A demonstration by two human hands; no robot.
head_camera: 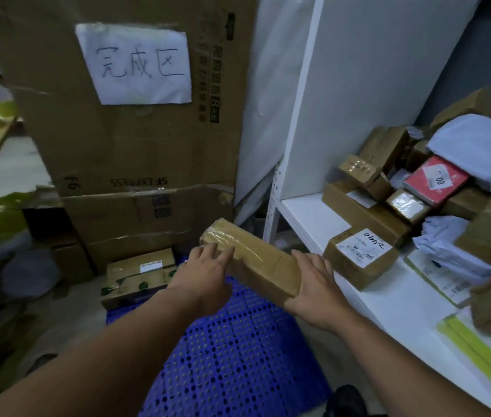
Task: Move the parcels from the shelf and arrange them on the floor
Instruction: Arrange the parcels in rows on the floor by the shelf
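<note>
A long brown parcel [253,260] hangs in the air just off the front left corner of the shelf [388,302], above a blue floor mat [238,356]. The right hand [313,290] grips its near end. The left hand [205,272] presses straight fingers against its far end. It is best lowered level and set along the mat's far edge beside the box [139,275] there, leaving room for the heap of parcels [418,188] on the shelf.

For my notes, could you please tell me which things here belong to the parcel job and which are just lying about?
Job: long brown parcel between left hand and right hand; labelled box and red packet on the white shelf; blue mat; leaf-printed box beside it.
Lying about: big carton, paper sign, plant.
</note>
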